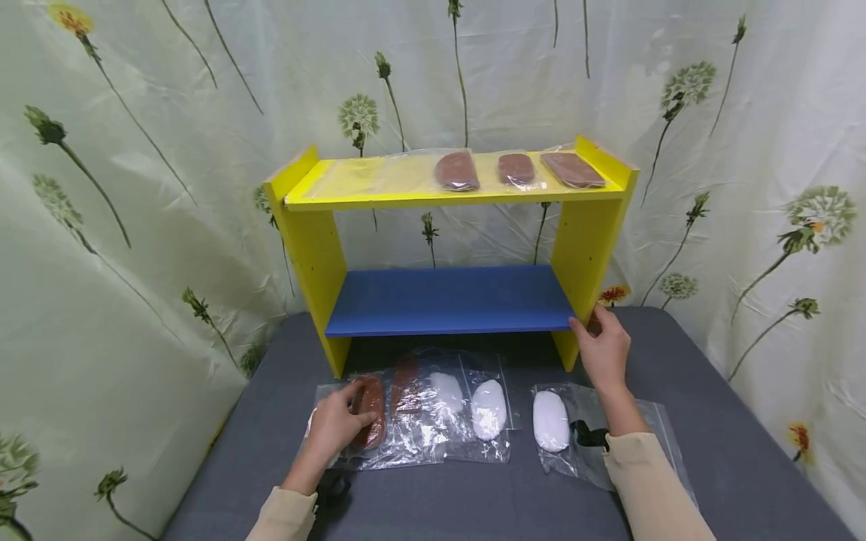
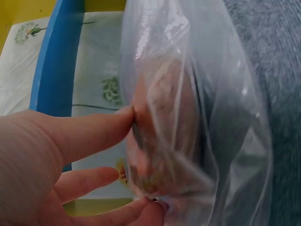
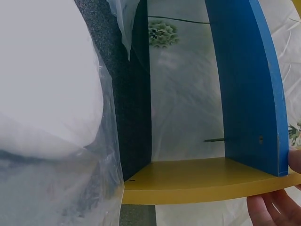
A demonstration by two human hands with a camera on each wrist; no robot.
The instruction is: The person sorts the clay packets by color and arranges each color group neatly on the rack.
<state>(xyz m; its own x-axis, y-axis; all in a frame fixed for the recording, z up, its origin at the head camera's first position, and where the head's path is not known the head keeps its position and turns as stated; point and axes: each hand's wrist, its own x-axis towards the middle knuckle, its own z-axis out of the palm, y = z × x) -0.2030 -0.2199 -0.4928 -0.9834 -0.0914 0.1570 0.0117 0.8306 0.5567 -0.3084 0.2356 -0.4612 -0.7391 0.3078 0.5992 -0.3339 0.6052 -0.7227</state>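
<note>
My left hand (image 1: 334,417) grips a reddish-brown oval slab (image 1: 370,413) sealed in a clear plastic bag, at the left end of a row on the table. In the left wrist view, the thumb presses one side of the bagged slab (image 2: 167,117) and fingertips touch its lower end. My right hand (image 1: 604,347) holds the front edge of the shelf unit's yellow right side panel (image 1: 587,263). In the right wrist view its thumb is by the blue shelf (image 3: 249,94) and the fingers are outside the panel. Beside the left hand lie a flat reddish-brown piece (image 1: 406,387) and two white pieces (image 1: 489,409), all bagged.
Three bagged brown slabs (image 1: 517,168) lie on the yellow top shelf (image 1: 379,201). A bagged white oval (image 1: 551,421) lies on the dark grey table (image 1: 433,507), left of my right forearm. A flower-print curtain (image 1: 419,83) hangs behind.
</note>
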